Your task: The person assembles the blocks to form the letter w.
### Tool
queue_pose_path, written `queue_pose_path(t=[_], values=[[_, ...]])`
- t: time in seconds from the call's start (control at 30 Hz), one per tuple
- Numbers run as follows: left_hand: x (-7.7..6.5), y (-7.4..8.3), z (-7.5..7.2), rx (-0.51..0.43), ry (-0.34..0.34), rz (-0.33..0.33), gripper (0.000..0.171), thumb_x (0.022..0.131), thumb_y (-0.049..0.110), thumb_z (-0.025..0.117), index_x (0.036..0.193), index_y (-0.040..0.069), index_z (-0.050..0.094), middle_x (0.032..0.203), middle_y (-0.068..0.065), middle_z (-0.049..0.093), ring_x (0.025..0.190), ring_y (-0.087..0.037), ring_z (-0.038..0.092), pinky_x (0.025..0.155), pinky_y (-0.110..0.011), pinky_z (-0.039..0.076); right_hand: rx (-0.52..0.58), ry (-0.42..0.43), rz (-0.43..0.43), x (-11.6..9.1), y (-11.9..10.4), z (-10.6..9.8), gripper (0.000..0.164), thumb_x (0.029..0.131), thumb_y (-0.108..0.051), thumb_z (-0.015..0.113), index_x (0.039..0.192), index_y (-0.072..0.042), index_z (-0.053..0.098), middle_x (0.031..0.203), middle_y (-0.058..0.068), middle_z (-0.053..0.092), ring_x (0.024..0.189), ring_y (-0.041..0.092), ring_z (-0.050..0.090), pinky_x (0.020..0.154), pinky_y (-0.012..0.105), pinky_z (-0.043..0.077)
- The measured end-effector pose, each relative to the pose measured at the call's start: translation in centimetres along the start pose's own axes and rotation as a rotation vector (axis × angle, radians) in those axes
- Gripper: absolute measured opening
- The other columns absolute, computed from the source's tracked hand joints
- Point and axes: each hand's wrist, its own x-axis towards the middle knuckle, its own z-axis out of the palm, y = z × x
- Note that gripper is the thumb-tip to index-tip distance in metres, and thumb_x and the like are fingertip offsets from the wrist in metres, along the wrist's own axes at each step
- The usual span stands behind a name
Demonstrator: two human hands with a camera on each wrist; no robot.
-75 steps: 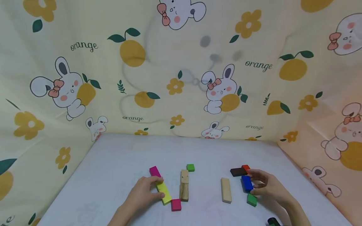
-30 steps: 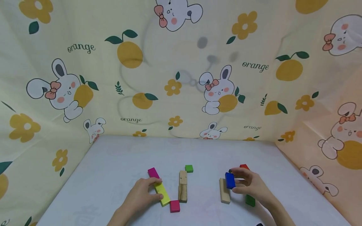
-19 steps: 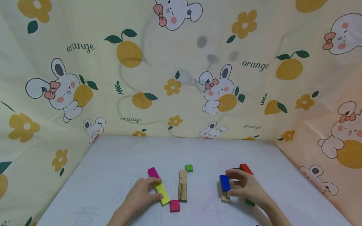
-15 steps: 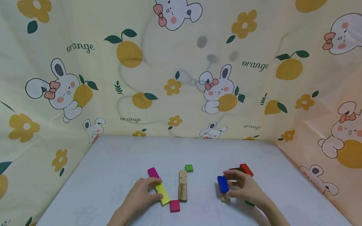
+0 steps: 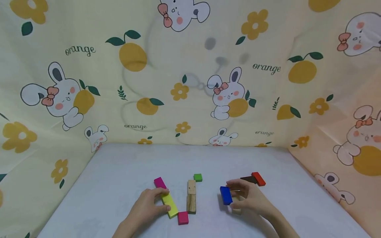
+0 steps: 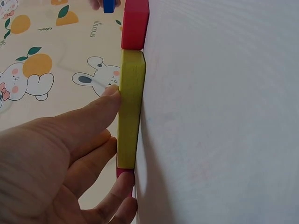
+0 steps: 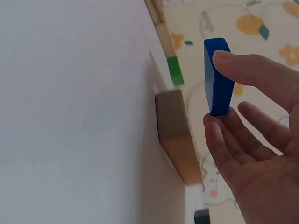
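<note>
While the left hand (image 5: 147, 203) rests with thumb and fingers spread apart, tips along the yellow block (image 5: 169, 204), the right hand (image 5: 250, 196) holds the blue block (image 5: 226, 195) between thumb and fingertips, raised above the tabletop (image 5: 119, 165).

Left group: yellow block, lying aslant; magenta block (image 5: 159, 182) at its far end, touching; pinkish-red block (image 5: 183, 218) at its near end, touching.

Centre group: speckled wooden block (image 5: 191, 187) and grained wooden block (image 5: 191, 204), end to end, the grained one nearer; light green block (image 5: 197, 178) at the far right corner of the row.

Right group: pale wooden block (image 7: 175, 135), partly hidden by the right hand in the head view; farther off, dark block (image 5: 248, 179), with orange-red block (image 5: 258, 178) just beside it.

Backdrop: printed cloth (image 5: 166, 59), rabbits and oranges.
</note>
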Motion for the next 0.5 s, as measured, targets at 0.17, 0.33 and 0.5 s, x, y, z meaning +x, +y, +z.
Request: queue_pose_path(t=[0.17, 0.33, 0.5], values=[[0.0, -0.1, 0.1, -0.016, -0.005, 0.013, 0.050, 0.074, 0.033, 0.087, 0.118, 0.017, 0.070, 0.112, 0.005, 0.064, 0.106, -0.023, 0.052, 0.093, -0.054, 0.047, -0.048, -0.028, 0.009, 1.1, -0.6, 0.4, 0.073, 0.072, -0.018, 0.089, 0.135, -0.003, 0.054, 0.127, 0.008, 0.061, 0.116, 0.026, 0.058, 0.097, 0.036, 0.048], [0.1, -0.1, 0.2, -0.016, -0.011, 0.002, 0.050, 0.073, 0.033, 0.087, 0.117, 0.017, 0.070, 0.112, 0.005, 0.065, 0.106, -0.023, 0.053, 0.093, -0.055, 0.047, -0.077, -0.047, 0.020, 3.0, -0.9, 1.0, 0.074, 0.071, -0.018, 0.090, 0.133, -0.001, 0.054, 0.126, 0.010, 0.061, 0.115, 0.029, 0.059, 0.094, 0.042, 0.050], [-0.1, -0.2, 0.0, -0.009, -0.003, 0.000, 0.050, 0.074, 0.032, 0.087, 0.119, 0.017, 0.070, 0.113, 0.005, 0.065, 0.107, -0.024, 0.052, 0.094, -0.055, 0.045, -0.103, -0.081, 0.002, 5.1, -0.5, 1.9, 0.070, 0.071, -0.014, 0.090, 0.131, -0.003, 0.056, 0.126, 0.008, 0.061, 0.114, 0.028, 0.059, 0.094, 0.041, 0.050]])
